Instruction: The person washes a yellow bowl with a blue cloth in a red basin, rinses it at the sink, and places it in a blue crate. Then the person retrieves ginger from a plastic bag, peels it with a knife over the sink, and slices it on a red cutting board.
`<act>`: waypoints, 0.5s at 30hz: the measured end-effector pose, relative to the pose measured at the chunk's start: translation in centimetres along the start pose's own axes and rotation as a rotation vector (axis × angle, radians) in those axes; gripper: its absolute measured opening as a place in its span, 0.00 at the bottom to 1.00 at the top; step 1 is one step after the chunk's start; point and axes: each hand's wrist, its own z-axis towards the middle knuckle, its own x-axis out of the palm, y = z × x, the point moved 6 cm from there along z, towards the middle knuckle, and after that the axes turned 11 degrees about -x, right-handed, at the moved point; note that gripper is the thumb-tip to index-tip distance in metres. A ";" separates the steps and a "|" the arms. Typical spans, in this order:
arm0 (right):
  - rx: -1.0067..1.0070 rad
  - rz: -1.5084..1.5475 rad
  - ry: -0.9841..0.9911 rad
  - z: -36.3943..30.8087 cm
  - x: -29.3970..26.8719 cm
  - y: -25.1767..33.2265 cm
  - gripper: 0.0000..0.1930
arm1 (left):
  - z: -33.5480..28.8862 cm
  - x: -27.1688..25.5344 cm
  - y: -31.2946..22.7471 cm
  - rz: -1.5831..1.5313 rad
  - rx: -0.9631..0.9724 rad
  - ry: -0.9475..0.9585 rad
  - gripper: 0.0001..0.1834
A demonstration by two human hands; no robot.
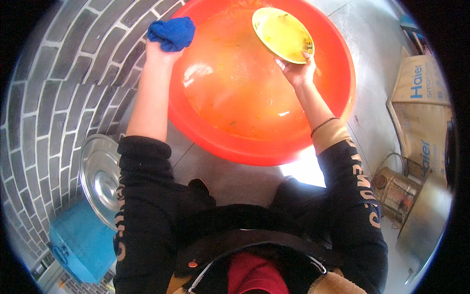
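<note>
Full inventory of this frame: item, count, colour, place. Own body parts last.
Round plastic tub: one, red-orange, top centre, holding water with bits in it
Shallow plate: one, yellow, over tub
Bunched cloth: one, blue, tub's left rim
Brick wall: one, grey, left
Round metal lid or pan: one, silver, by wall
Box: one, blue, lower left
Cardboard: at least one piece, brown, right
Metal can: one, rusty brown, lower right
Metal object, kind unclear: one, silver, beside can
Floor: grey
Sleeves: two, black
Left hand: one, holding cloth
Right hand: one, gripping plate
</note>
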 end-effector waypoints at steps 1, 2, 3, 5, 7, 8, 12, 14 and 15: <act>-0.029 0.027 -0.037 0.0 -0.1 0.9 0.34 | 0.6 -0.6 0.4 -0.030 -0.033 -0.055 0.14; -0.058 0.034 -0.029 0.1 0.2 2.1 0.34 | 1.2 -1.5 0.8 -0.062 -0.066 -0.110 0.12; -0.114 -0.006 -0.001 0.1 0.3 3.5 0.34 | 1.9 -2.4 1.0 -0.095 -0.097 -0.168 0.11; -0.228 -0.110 0.058 0.2 0.6 6.3 0.34 | 3.1 -2.1 0.7 -0.088 -0.160 0.180 0.11; -0.301 -0.250 0.002 0.3 -0.1 9.3 0.33 | 4.0 -2.5 0.2 -0.177 -0.222 0.383 0.12; -0.308 -0.310 0.030 0.4 -0.3 10.5 0.33 | 4.3 -2.8 -0.3 -0.151 -0.188 0.425 0.13; -0.333 -0.718 0.031 0.5 -1.1 14.1 0.32 | 4.2 -2.7 -0.5 -0.120 -0.269 0.477 0.12; -0.335 -0.955 -0.004 0.0 -1.2 14.9 0.31 | 4.3 -4.1 -0.8 -0.042 -0.098 0.049 0.12; -0.344 -1.025 0.006 -0.2 -0.9 14.9 0.31 | 3.9 -4.6 -1.0 -0.003 0.001 -0.156 0.12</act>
